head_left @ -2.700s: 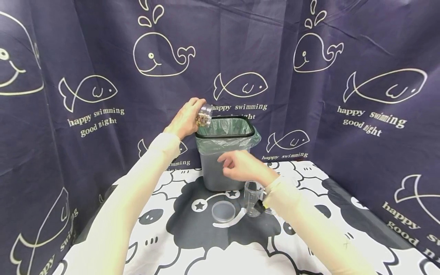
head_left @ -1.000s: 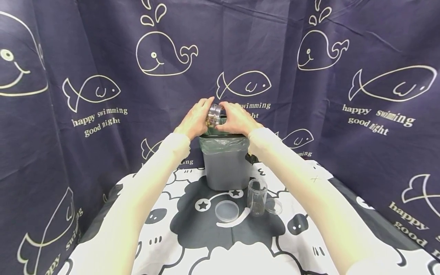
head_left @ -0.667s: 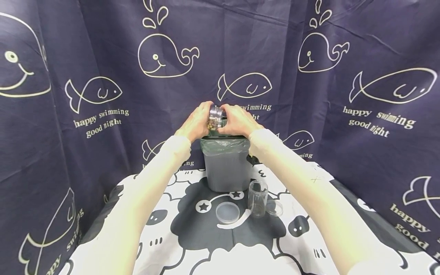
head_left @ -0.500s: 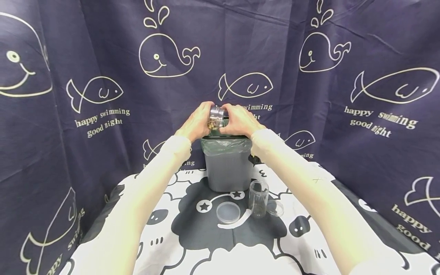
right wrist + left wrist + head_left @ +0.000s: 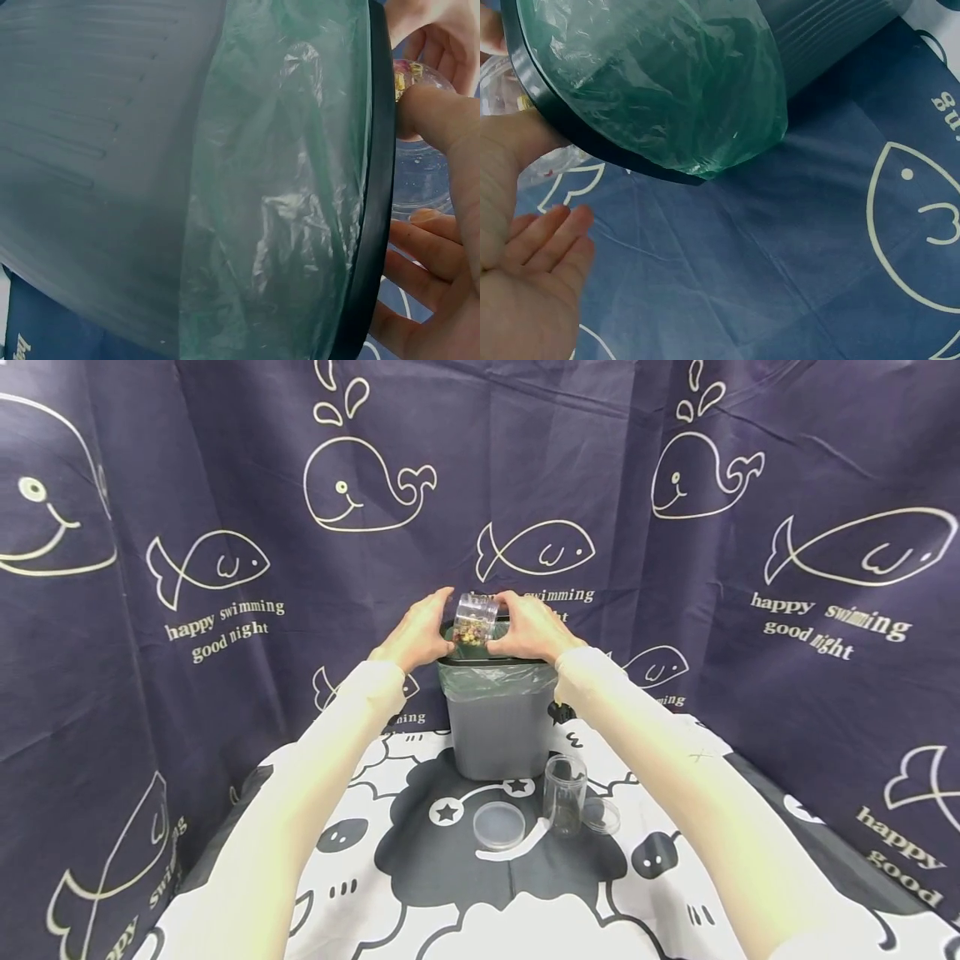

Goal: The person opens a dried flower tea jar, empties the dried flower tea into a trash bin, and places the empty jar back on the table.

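A small clear jar [image 5: 474,620] with yellow and reddish bits inside lies tipped on its side above the bin's rim. My right hand [image 5: 531,627] grips it, thumb on the near side and fingers round its right end. Just left of the jar is my left hand [image 5: 417,631], its thumb and fingers spread apart around the jar's left end; in the left wrist view its fingers [image 5: 555,244] are relaxed. Below both hands stands a grey bin [image 5: 498,735] with a black rim and a green plastic liner [image 5: 277,187]. The jar's far side is hidden.
In front of the bin, a taller clear jar [image 5: 564,793] stands uncapped on the sheep-print cloth [image 5: 525,927]. Flat round lids lie beside it, one on the left [image 5: 498,825] and one on the right [image 5: 601,815]. A dark whale-print curtain [image 5: 480,443] surrounds the table.
The right hand rose from before the bin to the jar, first held by the left hand alone. The left hand has now loosened and drawn slightly left, showing more of the jar.
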